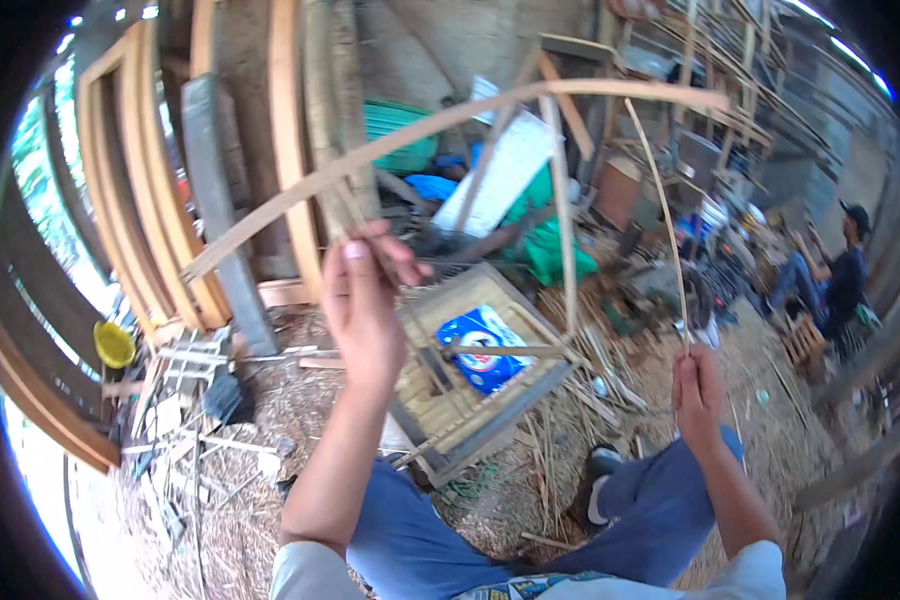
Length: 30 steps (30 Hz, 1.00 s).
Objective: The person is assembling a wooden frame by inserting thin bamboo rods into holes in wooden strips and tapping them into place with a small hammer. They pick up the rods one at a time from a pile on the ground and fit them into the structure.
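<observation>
Left hand pinches slim stick | right hand pinches thin strip by lower end | likely light, springy, snappable; mid-length hold seems steadier

Looks like bare, matt wood along the long strip, the short stick, the thin stick and the framed board, duller on the grey plank. Shows glossy, creased plastic on the blue packet, crumpled plastic on the green sheet, soft matt cloth on the trousers.
</observation>
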Available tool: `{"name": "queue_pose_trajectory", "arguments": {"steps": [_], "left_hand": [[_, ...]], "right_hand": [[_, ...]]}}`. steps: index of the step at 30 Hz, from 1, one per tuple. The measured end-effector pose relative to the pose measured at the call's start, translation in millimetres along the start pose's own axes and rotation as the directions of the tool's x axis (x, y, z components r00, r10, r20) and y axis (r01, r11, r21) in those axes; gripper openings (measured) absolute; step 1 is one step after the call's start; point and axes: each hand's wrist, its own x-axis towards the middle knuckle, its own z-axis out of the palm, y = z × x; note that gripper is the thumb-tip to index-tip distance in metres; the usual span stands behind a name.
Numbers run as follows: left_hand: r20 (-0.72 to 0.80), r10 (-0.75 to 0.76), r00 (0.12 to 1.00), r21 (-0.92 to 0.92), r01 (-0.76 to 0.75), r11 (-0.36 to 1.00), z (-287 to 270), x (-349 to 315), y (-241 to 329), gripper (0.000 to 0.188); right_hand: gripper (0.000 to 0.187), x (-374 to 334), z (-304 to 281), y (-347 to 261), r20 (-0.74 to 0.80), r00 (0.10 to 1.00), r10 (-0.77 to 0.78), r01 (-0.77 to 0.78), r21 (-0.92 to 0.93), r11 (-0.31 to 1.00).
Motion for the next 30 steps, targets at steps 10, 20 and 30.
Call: {"name": "queue_pose_trajectory", "arguments": {"steps": [10, 20, 30], "left_hand": [[0.03, -0.05, 0.998, -0.065, 0.052, 0.997, -11, -1, 1, 0.038], [-0.006, 0.016, 1.0, -0.118, -0.016, 0.993, 2, -6, 23, 0.038], [0.098, -0.092, 0.991, -0.25, 0.114, 0.961, 11, -18, 27, 0.027]], "right_hand": [[0.016, 1, 92, -27, 0.237, 0.957, -0.167, 0.168, 0.016, 0.986], [0.024, -2, 104, -14, 0.25, 0.875, -0.415, 0.44, -0.054, 0.896], [0.035, -2, 108, -29, 0.277, 0.78, -0.561, 0.598, -0.068, 0.798]]}}
